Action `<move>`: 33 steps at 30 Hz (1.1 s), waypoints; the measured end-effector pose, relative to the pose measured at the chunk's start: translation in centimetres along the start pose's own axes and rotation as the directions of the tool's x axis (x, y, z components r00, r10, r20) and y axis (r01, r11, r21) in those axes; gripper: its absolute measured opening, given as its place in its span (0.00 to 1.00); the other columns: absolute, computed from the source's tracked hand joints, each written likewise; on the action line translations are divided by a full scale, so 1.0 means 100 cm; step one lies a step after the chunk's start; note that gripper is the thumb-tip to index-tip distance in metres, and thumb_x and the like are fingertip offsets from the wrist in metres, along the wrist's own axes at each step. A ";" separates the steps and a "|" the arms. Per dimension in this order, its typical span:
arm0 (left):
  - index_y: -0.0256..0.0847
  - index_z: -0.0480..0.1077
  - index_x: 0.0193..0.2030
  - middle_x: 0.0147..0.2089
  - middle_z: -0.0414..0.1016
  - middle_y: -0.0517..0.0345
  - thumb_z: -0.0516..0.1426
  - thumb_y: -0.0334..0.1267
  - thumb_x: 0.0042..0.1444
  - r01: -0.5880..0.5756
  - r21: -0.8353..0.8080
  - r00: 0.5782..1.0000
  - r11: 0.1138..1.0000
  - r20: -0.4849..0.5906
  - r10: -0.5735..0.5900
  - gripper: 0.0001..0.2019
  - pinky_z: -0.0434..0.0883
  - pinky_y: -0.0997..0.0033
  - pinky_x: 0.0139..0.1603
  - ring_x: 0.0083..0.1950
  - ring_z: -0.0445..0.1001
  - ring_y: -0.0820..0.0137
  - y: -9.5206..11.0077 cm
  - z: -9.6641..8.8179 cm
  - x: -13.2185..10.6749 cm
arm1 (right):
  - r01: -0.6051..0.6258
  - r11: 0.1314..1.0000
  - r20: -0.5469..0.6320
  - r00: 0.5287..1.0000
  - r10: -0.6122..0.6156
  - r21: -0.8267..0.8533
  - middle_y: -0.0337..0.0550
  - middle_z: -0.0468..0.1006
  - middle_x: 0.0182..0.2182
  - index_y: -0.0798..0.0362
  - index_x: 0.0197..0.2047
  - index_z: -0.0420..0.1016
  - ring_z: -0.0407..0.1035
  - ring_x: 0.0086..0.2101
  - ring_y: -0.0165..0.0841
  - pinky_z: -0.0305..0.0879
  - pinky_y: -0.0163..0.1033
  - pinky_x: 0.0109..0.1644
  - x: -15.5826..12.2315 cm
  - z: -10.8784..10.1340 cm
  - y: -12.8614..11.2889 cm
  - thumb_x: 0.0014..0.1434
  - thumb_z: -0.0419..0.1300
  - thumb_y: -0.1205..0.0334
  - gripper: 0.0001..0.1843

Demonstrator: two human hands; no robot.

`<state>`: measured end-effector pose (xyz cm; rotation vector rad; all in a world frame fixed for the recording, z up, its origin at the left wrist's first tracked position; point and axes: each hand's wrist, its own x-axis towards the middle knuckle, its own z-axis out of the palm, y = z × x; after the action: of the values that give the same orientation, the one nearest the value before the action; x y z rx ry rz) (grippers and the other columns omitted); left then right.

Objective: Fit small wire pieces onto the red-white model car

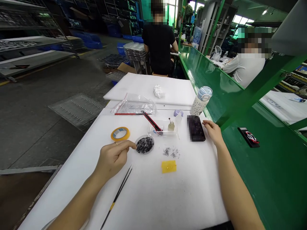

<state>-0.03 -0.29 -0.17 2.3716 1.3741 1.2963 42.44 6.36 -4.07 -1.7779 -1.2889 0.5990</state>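
My left hand has its fingers curled, with the index finger and thumb at the rim of a round clear dish full of short black slivers. Beside the phone, my right hand rests with its fingers loosely stretched and nothing visible in them. Tweezers, black with a yellow band, lie below my left hand. Two small loose piles of black slivers are right of the dish, above a yellow rectangular piece. A roll of yellow tape sits behind my left hand.
A clear tray holds a small bottle; a red-black utility knife leans across it. Further back are a plastic bag, crumpled tissue and a tumbler. A green post rises at right. Two people sit beyond.
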 end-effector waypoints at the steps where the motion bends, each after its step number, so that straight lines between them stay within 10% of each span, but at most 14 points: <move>1: 0.44 0.76 0.28 0.21 0.73 0.68 0.47 0.25 0.54 0.003 0.001 1.000 1.000 0.003 -0.003 0.17 0.69 0.79 0.28 0.22 0.72 0.77 0.000 0.000 0.000 | 0.003 1.000 0.007 1.000 -0.003 0.005 0.50 0.85 0.48 0.54 0.52 0.81 0.77 0.52 0.43 0.69 0.48 0.61 0.000 0.001 -0.001 0.57 0.56 0.55 0.24; 18: 0.45 0.75 0.28 0.20 0.69 0.69 0.46 0.25 0.53 0.020 0.025 0.999 0.999 0.036 -0.021 0.18 0.68 0.79 0.27 0.22 0.71 0.77 -0.001 -0.002 -0.001 | 0.043 0.998 0.074 0.996 -0.046 0.037 0.51 0.84 0.46 0.56 0.56 0.76 0.77 0.49 0.42 0.70 0.49 0.57 0.003 0.006 0.000 0.54 0.56 0.57 0.27; 33: 0.45 0.76 0.28 0.21 0.72 0.68 0.47 0.27 0.54 0.038 0.040 0.999 0.998 0.034 -0.039 0.17 0.70 0.79 0.28 0.22 0.72 0.77 -0.004 -0.002 -0.001 | 0.007 0.963 0.086 0.996 0.017 -0.271 0.62 0.78 0.56 0.60 0.66 0.66 0.71 0.55 0.53 0.66 0.55 0.59 -0.027 0.013 -0.035 0.57 0.60 0.49 0.38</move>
<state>-0.46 -0.16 -0.31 2.3690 1.4413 1.2234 38.62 4.77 -2.09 -1.9954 -1.4848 0.5277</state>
